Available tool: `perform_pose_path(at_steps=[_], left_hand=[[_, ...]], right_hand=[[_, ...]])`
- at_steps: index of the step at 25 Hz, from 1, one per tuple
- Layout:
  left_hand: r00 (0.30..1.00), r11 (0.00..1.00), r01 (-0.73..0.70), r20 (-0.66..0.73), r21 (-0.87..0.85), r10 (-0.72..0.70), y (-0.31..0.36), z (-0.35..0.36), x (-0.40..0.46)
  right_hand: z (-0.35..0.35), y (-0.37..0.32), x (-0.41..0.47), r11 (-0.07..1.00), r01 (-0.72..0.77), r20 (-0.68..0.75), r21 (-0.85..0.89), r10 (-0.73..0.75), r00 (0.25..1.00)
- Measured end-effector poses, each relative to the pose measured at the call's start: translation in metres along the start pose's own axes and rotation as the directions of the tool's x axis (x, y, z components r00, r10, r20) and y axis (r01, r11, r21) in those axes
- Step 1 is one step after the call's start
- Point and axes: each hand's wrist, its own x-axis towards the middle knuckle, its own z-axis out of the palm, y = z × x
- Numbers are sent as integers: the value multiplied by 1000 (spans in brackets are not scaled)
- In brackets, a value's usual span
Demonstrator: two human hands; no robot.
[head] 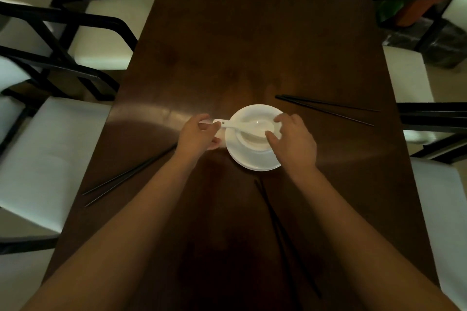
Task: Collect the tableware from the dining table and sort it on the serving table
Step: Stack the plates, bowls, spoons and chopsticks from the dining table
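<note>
A stack of white plates [255, 159] sits mid-table with a white bowl [252, 140] on it. A white ceramic spoon [242, 125] lies across the bowl, handle pointing left. My left hand [199, 134] grips the spoon's handle end and covers something white beneath it. My right hand [294, 140] rests on the bowl's right rim, fingers curled over it. Three pairs of black chopsticks lie on the dark wooden table [252, 45]: one pair at the right [326, 108], one at the left [126, 177], one near me [285, 235].
White-cushioned chairs with black frames stand along both long sides, such as one at the left [48, 159] and one at the right [439, 197]. Potted plants [409, 5] stand on the floor beyond the far corners.
</note>
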Motion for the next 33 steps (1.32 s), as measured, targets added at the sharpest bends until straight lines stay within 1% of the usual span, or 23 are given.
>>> perform_pose_path(at_steps=[1, 2, 3, 5, 6, 7, 9, 10, 11, 13, 14, 16, 17, 18, 20, 23, 26, 28, 29, 30, 31, 32, 33], left_hand=[[998, 998, -60, -14, 29, 61, -10, -8, -5], [990, 988, -130, -40, 78, 134, -24, -19, -12], [976, 969, -191, -71, 155, 204, -40, -31, -19], [945, 891, -248, -108, 379, 308, -71, -60, -27], [935, 833, -241, -110, 497, 336, -84, -74, -26], [934, 760, -216, -98, 613, 344, -94, -86, -21], [952, 555, -154, -28, 818, 305, -106, -104, -10], [967, 461, -118, -4, 880, 256, -110, -111, -6], [979, 397, -78, -5, 914, 204, -112, -116, -1], [988, 332, -16, -36, 943, 149, -117, -125, 5], [985, 304, -26, -27, 952, 171, -119, -128, 7], [957, 276, -125, 42, 953, 288, -122, -132, 8], [945, 288, -171, 74, 942, 319, -123, -133, 7], [942, 310, -204, 100, 929, 319, -123, -132, 5], [949, 334, -240, 147, 912, 280, -123, -128, 2], [942, 313, -306, 238, 899, 238, -123, -116, -4], [932, 297, -341, 278, 892, 233, -127, -106, -11], [931, 276, -344, 287, 898, 226, -132, -101, -16], [936, 309, -334, 276, 890, 218, -134, -99, -18], [947, 406, -313, 250, 859, 202, -134, -97, -22], [961, 571, -275, 214, 773, 172, -131, -94, -28], [977, 769, -198, 186, 609, 104, -126, -90, -35], [980, 923, -76, 198, 376, 0, -119, -85, -44]], right_hand=[[2, 8, -14, 997, -30, -45, 68, 33, 998], [5, 17, -30, 993, -69, -54, 98, 74, 996], [9, 26, -48, 989, -115, -21, 91, 118, 993], [23, 39, -81, 980, -196, 156, -20, 197, 968], [30, 42, -94, 974, -204, 248, -100, 223, 943], [37, 43, -103, 965, -195, 300, -174, 241, 923], [46, 38, -116, 946, -183, 302, -268, 263, 916], [49, 34, -121, 939, -181, 285, -292, 266, 921], [51, 31, -126, 934, -176, 269, -310, 264, 926], [54, 28, -136, 930, -174, 252, -323, 262, 932], [56, 26, -141, 934, -173, 247, -312, 256, 935], [60, 21, -148, 946, -154, 239, -287, 226, 944], [61, 18, -150, 950, -132, 248, -282, 205, 947], [63, 15, -151, 954, -111, 267, -280, 188, 945], [64, 9, -150, 958, -87, 320, -272, 175, 931], [63, 5, -145, 973, -101, 384, -210, 177, 906], [62, 0, -139, 983, -175, 400, -50, 180, 898], [61, -6, -136, 968, -245, 391, 57, 204, 897], [61, -10, -135, 952, -283, 399, 117, 216, 891], [60, -15, -134, 924, -330, 416, 192, 228, 880], [58, -20, -133, 882, -379, 439, 280, 233, 868], [55, -25, -132, 827, -421, 464, 372, 228, 856], [50, -32, -130, 766, -453, 491, 455, 209, 846]])
